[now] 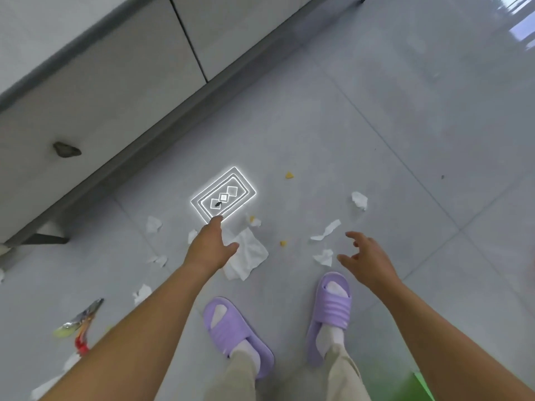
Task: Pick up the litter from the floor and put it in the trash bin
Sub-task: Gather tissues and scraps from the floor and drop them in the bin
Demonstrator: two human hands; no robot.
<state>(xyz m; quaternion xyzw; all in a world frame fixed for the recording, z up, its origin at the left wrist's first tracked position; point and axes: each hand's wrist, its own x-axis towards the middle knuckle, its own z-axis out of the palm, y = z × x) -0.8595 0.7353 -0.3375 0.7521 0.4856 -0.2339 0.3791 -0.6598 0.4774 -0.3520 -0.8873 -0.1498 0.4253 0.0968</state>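
1. Both hands are down over the tiled floor (376, 134) and both are empty. The left hand (210, 247) has its fingers stretched straight, and the right hand (366, 256) has them spread and loosely bent, gripping nothing.
2. The biggest piece of litter, a crumpled white tissue (252, 256), lies on the floor just to the right of the left hand, partly hidden under its thumb side. Its longer side runs away from the person's feet.
3. A smaller tissue scrap (324, 257) sits just off the right hand's fingertips, towards the left, with a torn strip (327, 230) beyond it.
4. So each hand has its own nearest piece — I'd guess the left takes the big tissue by closing inward.
5. A foil snack wrapper (82, 316) lies well apart, outside the left arm.
6. A green edge (422, 386) shows near the right foot — whether that is the trash bin, I can't tell.
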